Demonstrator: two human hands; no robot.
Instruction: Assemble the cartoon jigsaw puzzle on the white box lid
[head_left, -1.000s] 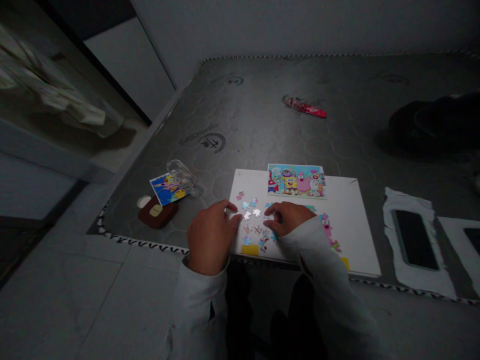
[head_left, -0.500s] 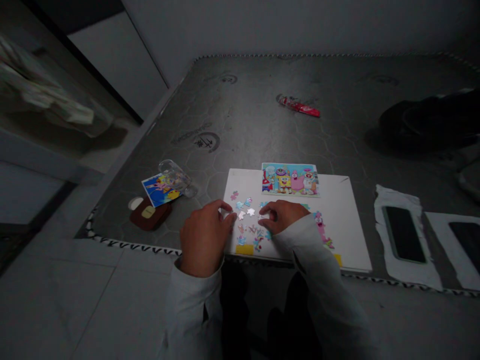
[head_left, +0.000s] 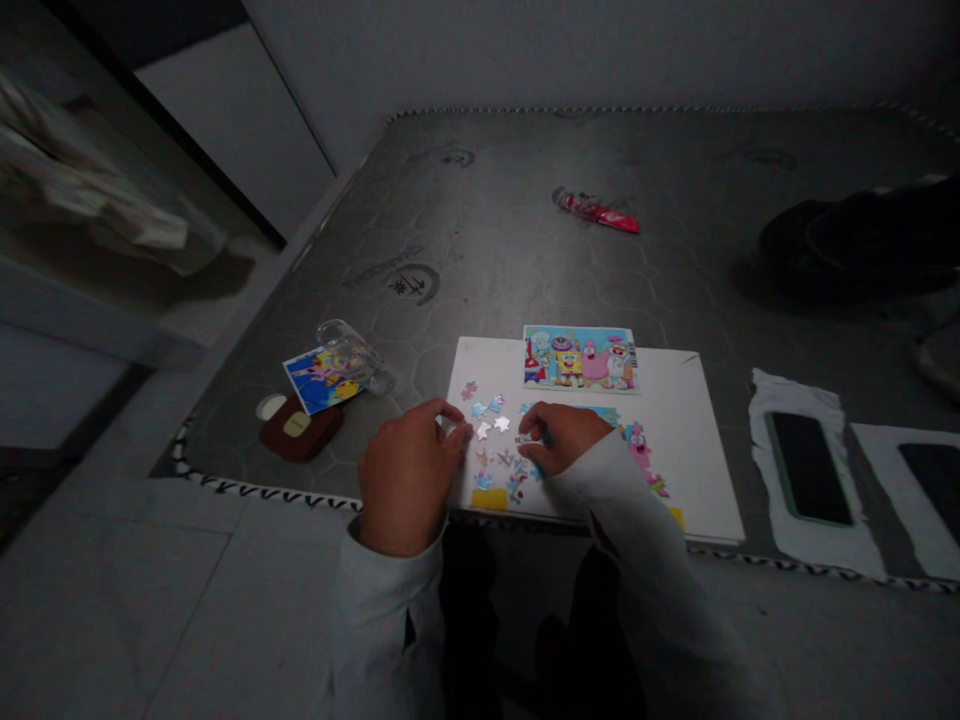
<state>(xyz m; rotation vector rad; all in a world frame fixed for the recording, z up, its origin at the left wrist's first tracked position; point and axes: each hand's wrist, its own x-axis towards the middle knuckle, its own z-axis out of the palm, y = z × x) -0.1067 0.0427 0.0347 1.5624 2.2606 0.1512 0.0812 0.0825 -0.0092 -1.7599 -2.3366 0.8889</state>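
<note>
My left hand (head_left: 409,475) rests at the left edge of a white board (head_left: 697,440). Its thumb and index finger curve toward each other with a small gap, and I see nothing between them. Over the middle of the board is my right hand (head_left: 566,437), thumb and index fingertip apart beside a small piece. Between the hands lie several loose jigsaw pieces (head_left: 501,424), some pale, some coloured. A partly joined puzzle section (head_left: 641,455) shows right of my right hand, which hides part of it. A cartoon picture card (head_left: 581,360) lies at the board's top edge.
To the left are a clear plastic bottle (head_left: 352,352), another picture card (head_left: 319,378) and a brown case (head_left: 300,430). A red packet (head_left: 600,212) lies farther back. Phones (head_left: 810,468) rest on white sheets at right, below a dark bag-like object (head_left: 855,245).
My right thumb and index finger have spread a little, away from the pale piece that was between them. My left hand stays almost still.
</note>
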